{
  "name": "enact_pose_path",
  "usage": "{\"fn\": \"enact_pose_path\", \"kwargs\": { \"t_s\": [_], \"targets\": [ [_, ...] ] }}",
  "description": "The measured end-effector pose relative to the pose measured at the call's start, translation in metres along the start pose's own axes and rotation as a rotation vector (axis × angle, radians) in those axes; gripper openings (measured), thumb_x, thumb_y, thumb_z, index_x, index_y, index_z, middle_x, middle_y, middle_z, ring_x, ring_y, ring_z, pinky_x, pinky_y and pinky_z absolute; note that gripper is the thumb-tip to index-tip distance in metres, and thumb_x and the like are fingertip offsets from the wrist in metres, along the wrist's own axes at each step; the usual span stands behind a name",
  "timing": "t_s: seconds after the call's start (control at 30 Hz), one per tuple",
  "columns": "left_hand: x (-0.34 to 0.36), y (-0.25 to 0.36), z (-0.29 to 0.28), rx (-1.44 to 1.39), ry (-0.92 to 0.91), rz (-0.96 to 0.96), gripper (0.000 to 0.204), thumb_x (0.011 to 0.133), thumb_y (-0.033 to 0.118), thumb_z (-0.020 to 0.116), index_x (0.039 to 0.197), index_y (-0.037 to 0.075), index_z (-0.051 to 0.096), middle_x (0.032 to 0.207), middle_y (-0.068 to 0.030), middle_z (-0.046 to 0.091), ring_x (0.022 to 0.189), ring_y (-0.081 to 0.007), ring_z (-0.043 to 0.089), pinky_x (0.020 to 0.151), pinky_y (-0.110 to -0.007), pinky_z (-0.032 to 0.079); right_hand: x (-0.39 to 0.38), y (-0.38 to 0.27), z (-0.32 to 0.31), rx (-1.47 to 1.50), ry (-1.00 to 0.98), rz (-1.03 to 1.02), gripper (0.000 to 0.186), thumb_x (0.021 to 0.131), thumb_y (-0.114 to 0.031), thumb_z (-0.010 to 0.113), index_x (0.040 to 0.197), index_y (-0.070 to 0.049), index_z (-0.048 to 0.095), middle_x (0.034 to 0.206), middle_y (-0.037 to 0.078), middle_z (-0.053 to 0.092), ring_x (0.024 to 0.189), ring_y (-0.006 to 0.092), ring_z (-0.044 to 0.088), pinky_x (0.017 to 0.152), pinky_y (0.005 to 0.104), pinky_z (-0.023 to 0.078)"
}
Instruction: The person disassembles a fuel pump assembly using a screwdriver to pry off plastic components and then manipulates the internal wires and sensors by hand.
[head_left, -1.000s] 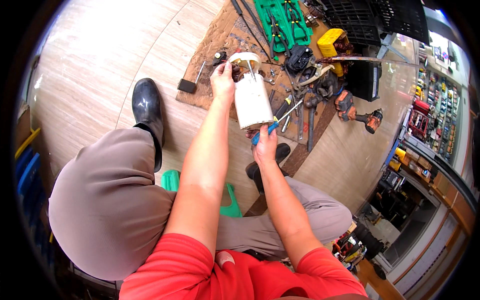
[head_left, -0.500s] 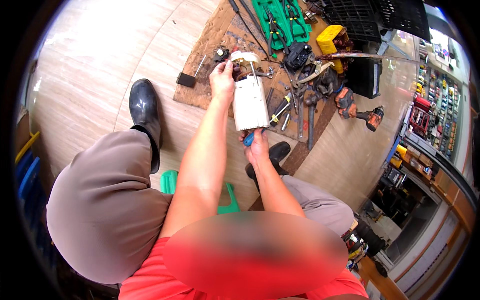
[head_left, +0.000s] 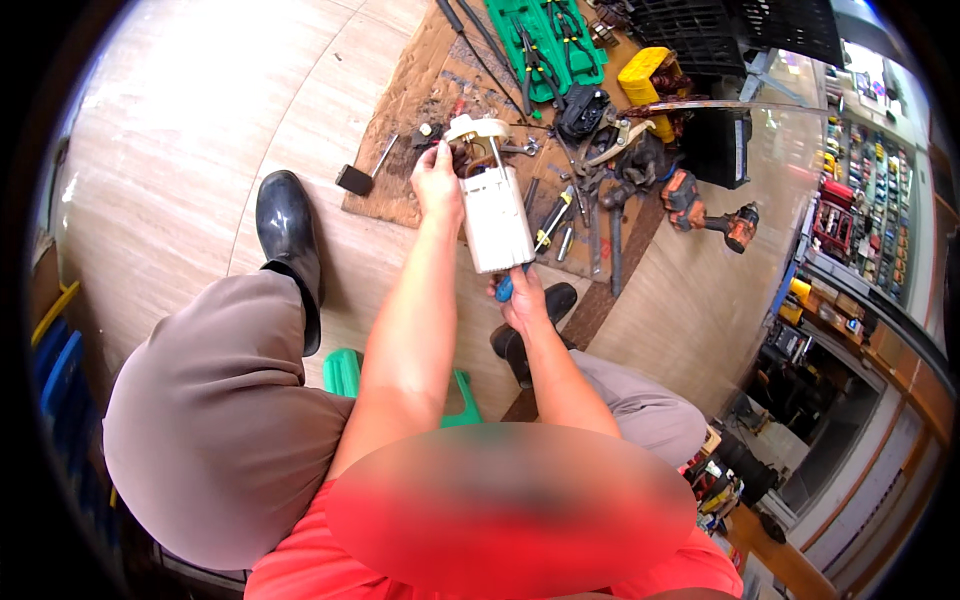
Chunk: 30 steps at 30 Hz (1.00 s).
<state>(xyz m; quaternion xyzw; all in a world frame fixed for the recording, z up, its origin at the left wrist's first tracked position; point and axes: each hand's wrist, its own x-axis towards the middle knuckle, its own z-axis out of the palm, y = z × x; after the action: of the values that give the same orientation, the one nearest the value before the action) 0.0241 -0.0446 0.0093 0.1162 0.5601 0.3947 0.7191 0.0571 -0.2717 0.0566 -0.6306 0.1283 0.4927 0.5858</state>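
Observation:
A white plastic fuel pump module (head_left: 498, 220), with a round flange at its far end and a rod and dark wiring between flange and body, is held above the cardboard. My left hand (head_left: 440, 183) is closed around its flange end; some fingertips are hidden behind it. At the near end of the body my right hand (head_left: 523, 300) grips the blue handle of a tool, which looks like a screwdriver (head_left: 505, 289). The tool's tip is hidden by the module and the fingers.
Stained cardboard (head_left: 400, 165) lies under many tools: a green case (head_left: 545, 50) with pliers, a hammer (head_left: 615, 240), a yellow-handled screwdriver (head_left: 553, 218). A cordless drill (head_left: 710, 212) lies on the floor at right. A green stool (head_left: 342, 372) is beneath my arms.
The module and both hands have shifted slightly down in the picture, while the cardboard and tools moved a little left. Both hands keep their grip.

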Motion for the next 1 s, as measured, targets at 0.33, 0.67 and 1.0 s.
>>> {"fn": "enact_pose_path", "kwargs": {
  "t_s": [0.33, 0.67, 1.0],
  "targets": [
    [-0.018, -0.026, -0.011, 0.274, -0.116, 0.03, 0.033, 0.095, 0.022, 0.068, 0.106, -0.008, 0.068, 0.095, -0.0081, 0.07, 0.087, -0.013, 0.06, 0.079, -0.027, 0.048, 0.018, -0.022, -0.023, -0.515, 0.403, -0.137, 0.026, 0.104, -0.033, 0.048, 0.102, -0.008, 0.052, 0.07, 0.002, 0.051, 0.051, 0.0137, 0.05, 0.042, 0.0298, 0.04],
    [-0.026, -0.02, -0.005, 0.483, 0.033, 0.041, 0.032, 0.09, 0.023, 0.068, 0.102, -0.007, 0.071, 0.096, -0.0188, 0.073, 0.088, -0.0219, 0.067, 0.082, -0.036, 0.051, -0.027, -0.112, 0.05, -1.205, 0.139, -0.752, 0.048, 0.081, -0.016, 0.071, 0.124, 0.0, 0.059, 0.103, 0.023, 0.069, 0.097, 0.0328, 0.069, 0.085, 0.038, 0.052],
    [-0.045, -0.029, 0.024, 0.648, 0.022, -0.028, 0.042, 0.085, 0.035, 0.075, 0.11, 0.001, 0.07, 0.111, -0.0171, 0.072, 0.106, -0.0323, 0.067, 0.095, -0.039, 0.05, -0.052, -0.16, 0.086, -1.754, 0.09, -0.884, 0.031, 0.082, -0.014, 0.069, 0.111, -0.007, 0.066, 0.099, 0.02, 0.067, 0.092, 0.0391, 0.066, 0.085, 0.0479, 0.052]
  ]
}}
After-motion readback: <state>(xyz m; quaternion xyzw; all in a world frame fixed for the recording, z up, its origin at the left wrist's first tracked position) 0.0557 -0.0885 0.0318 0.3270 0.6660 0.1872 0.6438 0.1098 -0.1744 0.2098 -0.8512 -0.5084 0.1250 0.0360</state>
